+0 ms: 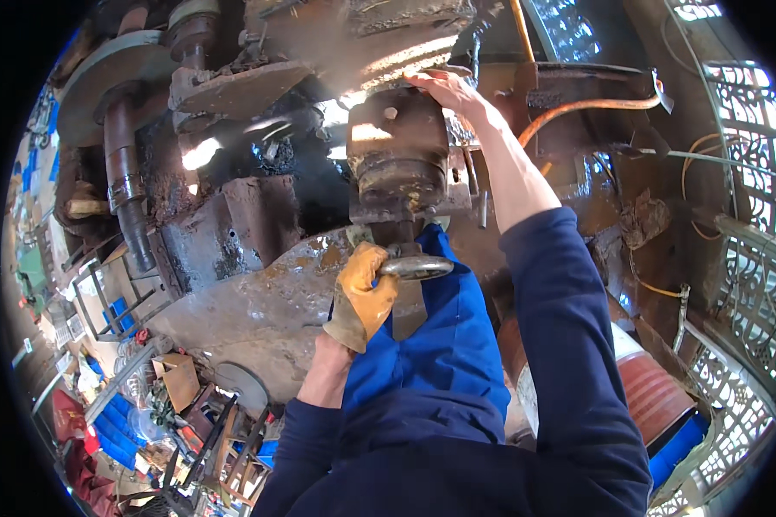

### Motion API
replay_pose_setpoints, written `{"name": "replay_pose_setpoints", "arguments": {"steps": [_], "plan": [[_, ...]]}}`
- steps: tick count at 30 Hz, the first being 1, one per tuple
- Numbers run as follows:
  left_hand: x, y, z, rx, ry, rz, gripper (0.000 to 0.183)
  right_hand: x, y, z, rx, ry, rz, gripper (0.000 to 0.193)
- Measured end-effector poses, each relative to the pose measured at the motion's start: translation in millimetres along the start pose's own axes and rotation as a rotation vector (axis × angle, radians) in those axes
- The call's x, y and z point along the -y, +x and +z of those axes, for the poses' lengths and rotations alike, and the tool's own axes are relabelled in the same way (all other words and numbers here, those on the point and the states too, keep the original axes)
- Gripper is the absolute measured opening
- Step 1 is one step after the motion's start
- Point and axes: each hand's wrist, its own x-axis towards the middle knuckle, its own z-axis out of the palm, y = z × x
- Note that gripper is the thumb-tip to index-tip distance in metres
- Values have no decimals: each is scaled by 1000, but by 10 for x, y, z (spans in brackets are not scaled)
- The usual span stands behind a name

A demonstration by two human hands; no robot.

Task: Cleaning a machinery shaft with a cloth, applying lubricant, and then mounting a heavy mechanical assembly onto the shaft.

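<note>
My left hand, in a worn tan leather work glove, is closed round the rim of a metal handwheel in front of my body. A short shaft joins the wheel to a heavy, rust-brown cylindrical machine head with a bolt on its upper side. My bare right hand reaches to the far end of this head, its fingers stretched out and lying flat along the far edge. What lies under those fingertips is partly hidden by the hand and by bright glare.
At the left are a large metal disc and a stepped shaft. An orange hose curves at the right, above a red-and-white drum. Tools, a cardboard box and clutter lie at lower left. A patterned lattice stands far right.
</note>
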Motion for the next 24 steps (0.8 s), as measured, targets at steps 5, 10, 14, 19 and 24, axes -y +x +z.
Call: {"name": "replay_pose_setpoints", "arguments": {"steps": [5, 10, 14, 19, 24], "plan": [[42, -69, -41, -40, 15, 5, 18, 143, 375, 250, 98, 26, 111, 58], [107, -49, 93, -63, 11, 36, 22, -428, 731, 228, 188, -381, -204, 42], [80, -82, 198, -37, -36, 84, 22, -572, 520, -58, 120, -466, -371, 44], [91, -443, 75, -11, 96, 49, 22, 344, -165, 123, 105, 38, -60, 61], [138, -514, -172, 266, 2, 61, 34, 410, -586, 60, -94, 28, -3, 84]]}}
